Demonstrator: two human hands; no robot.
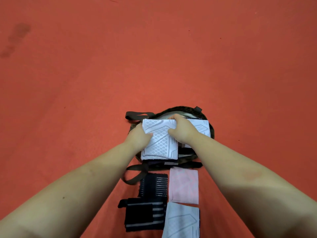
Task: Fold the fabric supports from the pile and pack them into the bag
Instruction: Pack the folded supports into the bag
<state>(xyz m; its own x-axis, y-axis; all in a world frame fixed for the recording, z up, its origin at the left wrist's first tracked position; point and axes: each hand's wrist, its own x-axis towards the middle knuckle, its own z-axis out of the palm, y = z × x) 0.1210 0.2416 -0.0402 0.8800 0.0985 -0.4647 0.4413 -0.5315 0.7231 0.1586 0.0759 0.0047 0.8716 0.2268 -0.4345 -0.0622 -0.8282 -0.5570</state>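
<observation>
The left hand point(139, 134) grips the left edge of a folded white support point(158, 141), fingers curled on it, over the open dark bag point(208, 121) on the red floor point(85, 74). The right hand point(182, 129) clamps its top edge. Nearer lie black supports point(145, 212), a pink support point(184, 185) and another white one point(181, 220).

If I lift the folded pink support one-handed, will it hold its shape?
Probably not. The pink support looks like thin, soft knit folded flat, so it would likely droop and unfold. It seems light, and on the red floor it shouldn't roll.
</observation>
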